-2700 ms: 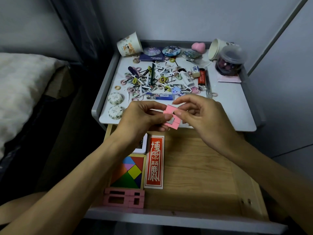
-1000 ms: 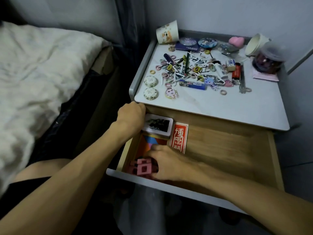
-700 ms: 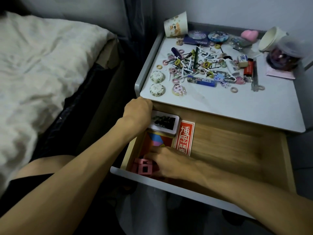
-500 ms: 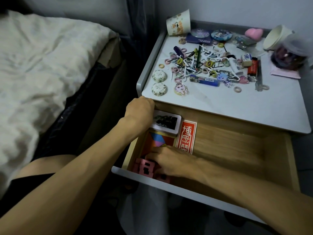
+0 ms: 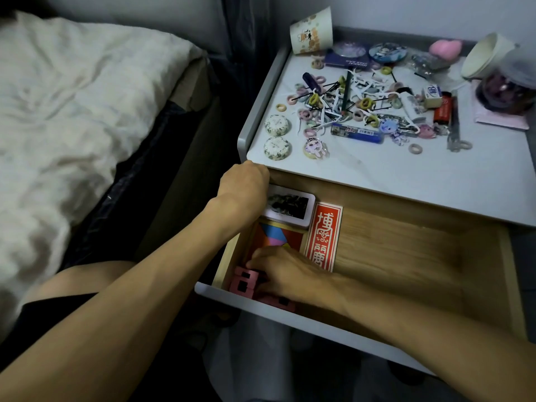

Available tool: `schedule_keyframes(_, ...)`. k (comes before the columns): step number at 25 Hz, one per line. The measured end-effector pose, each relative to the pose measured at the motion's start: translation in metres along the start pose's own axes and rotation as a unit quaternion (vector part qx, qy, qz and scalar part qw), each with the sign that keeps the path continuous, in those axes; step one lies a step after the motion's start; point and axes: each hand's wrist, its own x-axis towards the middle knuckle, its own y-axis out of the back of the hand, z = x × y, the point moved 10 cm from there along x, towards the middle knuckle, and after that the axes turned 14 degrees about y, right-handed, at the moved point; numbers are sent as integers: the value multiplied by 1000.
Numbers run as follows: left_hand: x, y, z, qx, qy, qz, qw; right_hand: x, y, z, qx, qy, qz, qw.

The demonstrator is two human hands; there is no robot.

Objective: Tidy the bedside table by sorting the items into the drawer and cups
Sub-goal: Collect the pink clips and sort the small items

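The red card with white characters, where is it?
In the head view, the red card lies in the open drawer, towards its left, beside the colourful puzzle, just beyond the right hand.

A rumpled white duvet (image 5: 72,97) lies beside a dark curtain (image 5: 246,27).

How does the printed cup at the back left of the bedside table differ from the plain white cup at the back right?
The printed cup carries cartoon pictures; the white cup is plain. The white cup lies tipped with its open mouth showing; the printed cup shows only its outer wall. The white cup is beside a lidded jar; the printed cup has small clutter nearby. Both are paper cups along the table's back edge.
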Motion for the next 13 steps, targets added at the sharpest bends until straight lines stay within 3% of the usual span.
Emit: schedule_keyframes(13,-3,8,-3,-22,1,21,1000,0,-11,14,63,-32,24,997)
